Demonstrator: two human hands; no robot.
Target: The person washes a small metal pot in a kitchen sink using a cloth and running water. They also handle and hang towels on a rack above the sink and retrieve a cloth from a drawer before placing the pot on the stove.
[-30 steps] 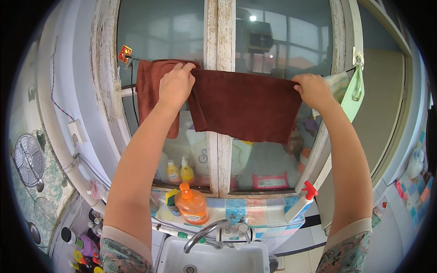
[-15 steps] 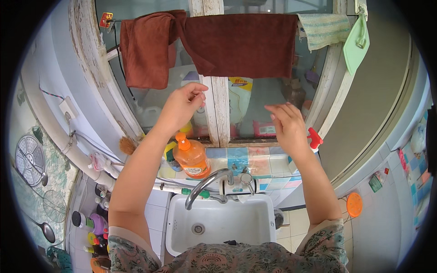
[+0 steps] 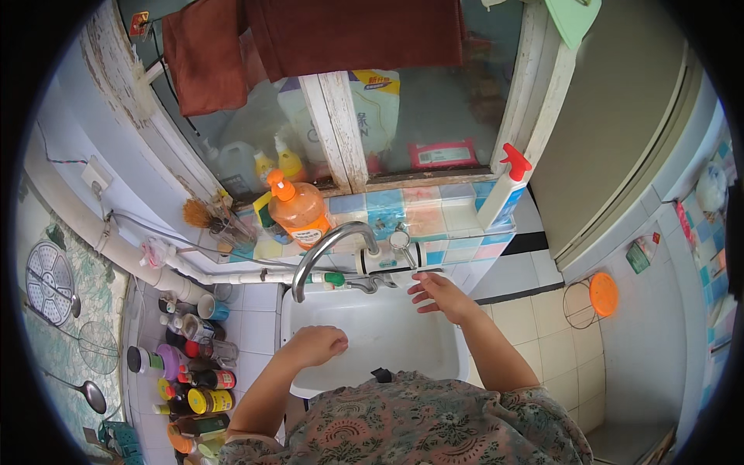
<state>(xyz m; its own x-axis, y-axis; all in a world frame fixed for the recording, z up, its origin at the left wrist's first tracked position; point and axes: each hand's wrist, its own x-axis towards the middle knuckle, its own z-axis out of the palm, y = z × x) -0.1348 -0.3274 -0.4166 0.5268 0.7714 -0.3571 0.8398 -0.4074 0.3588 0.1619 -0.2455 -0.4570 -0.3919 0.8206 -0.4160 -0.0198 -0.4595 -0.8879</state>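
My left hand (image 3: 314,346) is over the left side of the white sink (image 3: 457,370), its fingers curled in and nothing visible in them. Above the sink's right edge, my right hand (image 3: 440,297) holds nothing, with its fingers apart. A curved metal faucet (image 3: 335,240) arches over the back left of the basin, in front of both hands. The faucet's lever (image 3: 374,282) is low at the basin's back edge, left of my right fingertips. A round metal knob (image 3: 400,239) stands on the ledge behind.
An orange pump bottle (image 3: 298,213) and a white spray bottle (image 3: 504,186) with a red head stand on the tiled ledge (image 3: 426,209). Brown towels (image 3: 356,39) hang before the window. Several sauce bottles (image 3: 209,380) crowd the left counter. An orange round item (image 3: 604,294) is at right.
Both hands have come down from in front of the window to over the sink. The view has tilted lower, so the towels appear higher and more of the left-hand bottles shows.
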